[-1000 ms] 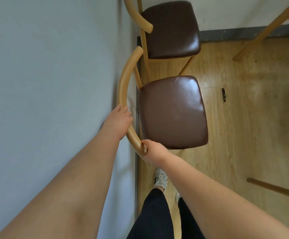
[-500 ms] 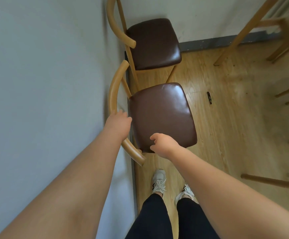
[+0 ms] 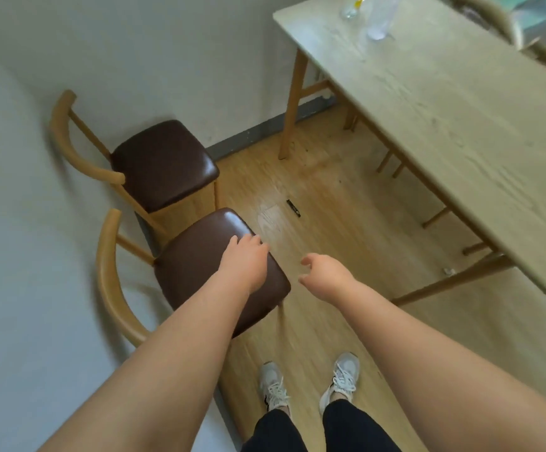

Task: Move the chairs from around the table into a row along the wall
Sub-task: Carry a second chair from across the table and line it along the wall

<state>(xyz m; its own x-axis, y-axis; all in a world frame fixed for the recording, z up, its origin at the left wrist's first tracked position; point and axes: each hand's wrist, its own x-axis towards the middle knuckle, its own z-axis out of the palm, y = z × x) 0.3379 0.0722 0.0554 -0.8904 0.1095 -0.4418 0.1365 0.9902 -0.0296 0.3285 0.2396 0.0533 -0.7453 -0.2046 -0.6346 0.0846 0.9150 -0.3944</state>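
Two wooden chairs with dark brown padded seats stand side by side, their curved backs against the wall on the left. The far chair (image 3: 164, 164) sits in the corner. The near chair (image 3: 196, 256) is just in front of me. My left hand (image 3: 244, 261) hovers over the near chair's seat, fingers apart, holding nothing. My right hand (image 3: 325, 275) is in the air above the floor to the right of that seat, fingers loosely curled and empty. A further chair's curved back (image 3: 506, 17) shows at the top right behind the table.
A long light-wood table (image 3: 460, 109) fills the right side, with a clear bottle (image 3: 380, 16) and a glass (image 3: 349, 8) at its far end. A small black object (image 3: 293, 208) lies on the wood floor between chairs and table. My feet (image 3: 307, 383) stand near the wall.
Both hands have come off the near chair's curved back and moved right. The view has swung from the wall toward the table.
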